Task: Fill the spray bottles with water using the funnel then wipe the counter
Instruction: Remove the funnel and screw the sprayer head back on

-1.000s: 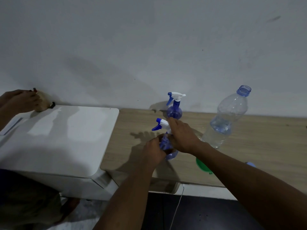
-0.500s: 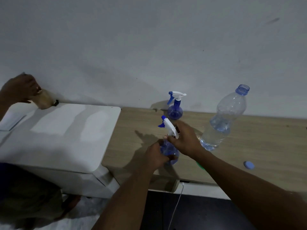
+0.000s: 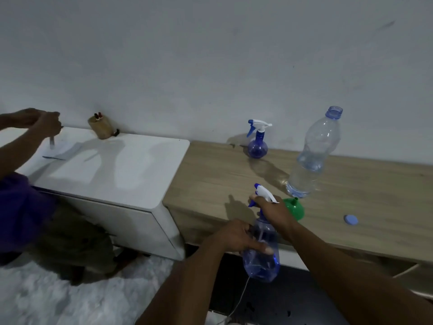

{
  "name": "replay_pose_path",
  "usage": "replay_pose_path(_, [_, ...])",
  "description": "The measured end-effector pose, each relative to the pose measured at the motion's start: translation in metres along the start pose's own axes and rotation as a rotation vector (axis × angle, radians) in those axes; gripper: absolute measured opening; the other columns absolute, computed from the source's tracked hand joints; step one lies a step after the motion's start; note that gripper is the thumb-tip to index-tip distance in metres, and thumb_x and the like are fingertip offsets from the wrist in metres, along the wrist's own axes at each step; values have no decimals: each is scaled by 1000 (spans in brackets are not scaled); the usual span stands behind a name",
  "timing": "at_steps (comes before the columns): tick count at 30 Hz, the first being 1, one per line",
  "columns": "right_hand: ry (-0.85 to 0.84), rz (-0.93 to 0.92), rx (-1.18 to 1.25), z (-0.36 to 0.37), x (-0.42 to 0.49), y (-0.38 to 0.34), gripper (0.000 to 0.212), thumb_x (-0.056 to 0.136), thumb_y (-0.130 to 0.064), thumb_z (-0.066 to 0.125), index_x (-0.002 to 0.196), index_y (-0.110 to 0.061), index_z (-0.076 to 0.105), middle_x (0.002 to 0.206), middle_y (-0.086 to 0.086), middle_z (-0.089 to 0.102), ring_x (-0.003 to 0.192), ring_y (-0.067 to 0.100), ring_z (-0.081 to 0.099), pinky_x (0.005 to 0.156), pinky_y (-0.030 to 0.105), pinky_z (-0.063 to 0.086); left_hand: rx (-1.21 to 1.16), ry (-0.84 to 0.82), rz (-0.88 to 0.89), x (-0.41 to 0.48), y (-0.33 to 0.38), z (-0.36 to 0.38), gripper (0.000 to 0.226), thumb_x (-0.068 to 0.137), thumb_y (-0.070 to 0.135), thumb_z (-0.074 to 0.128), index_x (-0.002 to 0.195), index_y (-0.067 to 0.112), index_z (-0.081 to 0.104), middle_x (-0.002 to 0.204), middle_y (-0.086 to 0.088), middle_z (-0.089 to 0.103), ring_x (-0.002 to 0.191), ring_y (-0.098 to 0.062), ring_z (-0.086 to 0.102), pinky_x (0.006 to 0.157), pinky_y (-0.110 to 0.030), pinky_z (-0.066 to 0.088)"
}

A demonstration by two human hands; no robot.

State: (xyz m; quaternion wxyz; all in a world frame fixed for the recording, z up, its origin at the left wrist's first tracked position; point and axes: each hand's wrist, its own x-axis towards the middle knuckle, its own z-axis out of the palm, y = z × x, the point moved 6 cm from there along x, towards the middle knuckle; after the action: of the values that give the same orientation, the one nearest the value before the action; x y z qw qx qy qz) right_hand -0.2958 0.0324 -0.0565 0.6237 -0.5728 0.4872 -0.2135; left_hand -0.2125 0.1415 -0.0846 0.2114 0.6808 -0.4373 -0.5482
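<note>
**Spray bottle comes off the bench**

Up it comes! The translucent blue plastic spray bottle (image 3: pixel 261 261) stood on the pale wood-grain bench (image 3: pixel 210 184) a second ago. Now it hangs in the air just off the front edge. The left hand (image 3: pixel 234 235) wraps the smooth body. The right hand (image 3: pixel 271 208) clamps round the neck under the white-and-blue trigger head (image 3: pixel 264 193), so the top looks set to twist off for filling. The move uncovers the glossy green plastic funnel (image 3: pixel 295 208), just beside the clear ribbed plastic water bottle (image 3: pixel 314 156), which is uncapped and part full. The round-bellied blue spray bottle (image 3: pixel 257 146) waits by the wall.
</note>
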Motion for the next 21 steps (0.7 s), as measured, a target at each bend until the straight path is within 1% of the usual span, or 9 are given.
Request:
replay_pose_path(2, [-48, -7, 65, 0, -12, 8, 29, 94, -29, 62, 123, -31, 60, 94, 19, 73, 76, 22, 62, 66, 33, 52, 17, 22, -41, -11, -2, 14, 55, 55, 59, 89, 99, 30, 76, 93, 8, 78, 88, -14, 74, 72, -31, 60])
replay_pose_path(3, [-65, -10, 66, -1, -18, 11, 32, 95, -27, 61, 127, -32, 57, 96, 20, 73, 81, 26, 67, 67, 34, 53, 11, 19, -58, -15, -2, 22, 57, 55, 61, 89, 100, 29, 76, 93, 6, 78, 88, -15, 74, 72, -32, 61])
replay_pose_path(5, [-78, -14, 37, -4, -25, 17, 30, 95, -26, 61, 125, -23, 61, 92, 21, 73, 90, 32, 71, 68, 37, 54, -8, 5, -74, -23, -2, 36, 63, 55, 63, 88, 105, 27, 74, 95, 3, 78, 87, -15, 75, 74, -32, 62])
replay_pose_path(8, [-97, -14, 27, -11, -36, 27, 28, 93, -23, 61, 120, -16, 63, 78, 17, 72, 77, 29, 66, 73, 39, 55, -40, 9, -82, -34, -3, 54, 67, 54, 65, 88, 108, 27, 73, 96, 4, 78, 85, -14, 75, 73, -32, 62])
replay_pose_path(10, [-105, -29, 30, -14, -43, 30, 32, 94, -19, 59, 126, -17, 61, 70, 12, 67, 71, 25, 63, 74, 36, 52, -46, 14, -81, -37, -3, 65, 68, 53, 66, 88, 107, 27, 73, 96, 2, 78, 84, -14, 76, 71, -31, 62])
replay_pose_path(14, [-83, -50, 39, -19, -55, 30, 30, 95, -27, 62, 123, -19, 64, 73, 9, 69, 70, 24, 61, 69, 36, 50, -44, 56, -68, -44, -1, 72, 66, 53, 67, 87, 106, 31, 72, 97, 5, 77, 83, -12, 75, 74, -32, 63])
replay_pose_path(17, [-56, -63, -4, -23, -58, 27, 33, 94, -30, 61, 120, -9, 66, 68, 11, 70, 66, 21, 63, 69, 35, 53, -44, 61, -65, -49, 4, 74, 64, 55, 65, 87, 107, 31, 71, 99, 5, 77, 85, -12, 75, 75, -31, 62])
replay_pose_path(18, [-43, -73, -17, -24, -59, 25, 33, 94, -30, 61, 119, -9, 66, 67, 11, 70, 64, 20, 64, 69, 34, 53, -42, 65, -68, -50, 5, 73, 65, 55, 66, 87, 107, 30, 71, 99, 5, 77, 86, -12, 75, 77, -32, 63])
replay_pose_path(21, [-33, -90, -4, -24, -59, 20, 31, 94, -33, 62, 117, -13, 67, 73, 9, 74, 66, 21, 65, 66, 34, 52, -22, 61, -74, -50, 8, 69, 72, 53, 68, 86, 111, 27, 71, 101, 4, 76, 88, -13, 74, 82, -36, 62])
